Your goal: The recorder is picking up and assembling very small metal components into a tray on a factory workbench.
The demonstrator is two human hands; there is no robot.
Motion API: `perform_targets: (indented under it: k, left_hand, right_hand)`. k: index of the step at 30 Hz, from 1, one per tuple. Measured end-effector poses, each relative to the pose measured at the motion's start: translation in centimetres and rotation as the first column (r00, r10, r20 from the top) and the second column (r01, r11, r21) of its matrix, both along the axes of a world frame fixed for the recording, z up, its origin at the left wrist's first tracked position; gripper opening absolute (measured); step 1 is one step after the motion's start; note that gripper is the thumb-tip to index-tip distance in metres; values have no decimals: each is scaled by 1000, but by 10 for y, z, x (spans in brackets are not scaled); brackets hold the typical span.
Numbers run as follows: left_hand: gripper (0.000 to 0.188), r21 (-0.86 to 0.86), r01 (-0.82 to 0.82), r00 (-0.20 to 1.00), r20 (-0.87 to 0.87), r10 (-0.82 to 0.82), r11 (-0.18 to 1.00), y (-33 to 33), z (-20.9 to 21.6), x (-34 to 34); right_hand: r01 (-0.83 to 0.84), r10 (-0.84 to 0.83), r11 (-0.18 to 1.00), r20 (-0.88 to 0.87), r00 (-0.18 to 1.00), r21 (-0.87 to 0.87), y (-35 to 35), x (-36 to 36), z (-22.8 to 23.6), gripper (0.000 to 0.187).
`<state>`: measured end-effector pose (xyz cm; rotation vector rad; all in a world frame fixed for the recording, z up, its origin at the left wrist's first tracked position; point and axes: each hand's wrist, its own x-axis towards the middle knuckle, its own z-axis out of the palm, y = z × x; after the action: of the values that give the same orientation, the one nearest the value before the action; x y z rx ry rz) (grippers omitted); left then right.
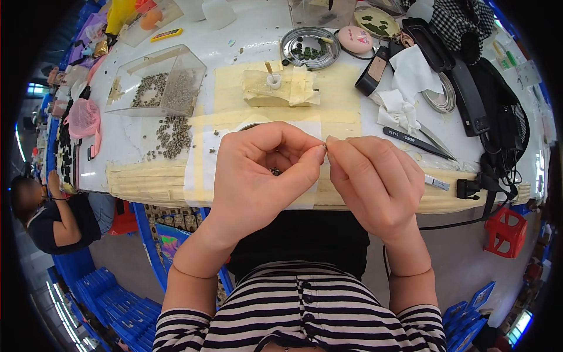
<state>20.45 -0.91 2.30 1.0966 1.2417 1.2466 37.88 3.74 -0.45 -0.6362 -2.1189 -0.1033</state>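
Observation:
My left hand point(258, 176) and my right hand point(375, 179) are raised together over the near edge of a white table point(135, 141), fingertips meeting at the middle. The left thumb and forefinger pinch a very small item at their tips, and a small dark bead point(274, 171) shows in the curl of that hand. The right thumb and forefinger pinch at the same spot; what they hold is too small to tell. Behind the hands lies a white sheet point(205, 158) taped down with yellowish tape.
A clear plastic box point(158, 82) of small grey beads lies tipped at the left, with several beads spilled point(173, 136) beside it. A round metal dish point(309, 48), folded paper point(281, 88), tweezers point(416, 141), white cloth point(407, 82) and black cables point(498, 141) lie further back. Another person point(53, 217) sits lower left.

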Motion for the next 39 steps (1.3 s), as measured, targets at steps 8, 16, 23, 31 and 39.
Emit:
perform_targets:
  k: [8, 16, 23, 31, 39]
  left_hand:
    - [7, -144, 126, 991, 61, -118, 982, 2, 7, -9]
    - [7, -145, 72, 995, 81, -60, 987, 0, 2, -3]
    - [2, -58, 60, 985, 166, -49, 997, -1, -8, -2]
    - [9, -11, 58, 983, 176, -55, 998, -2, -10, -3]
    - [12, -16, 83, 980, 183, -79, 996, -2, -7, -4]
  right_hand:
    - [-67, 58, 988, -69, 996, -141, -4, 0, 4, 29]
    - [-30, 6, 990, -171, 985, -140, -5, -8, -5, 23]
    - [-29, -11, 984, -226, 974, -177, -5, -12, -8, 21]
    - [-19, -21, 987, -246, 969, -157, -3, -13, -9, 24]
    - [-19, -26, 985, -261, 965, -169, -3, -12, -8, 23]
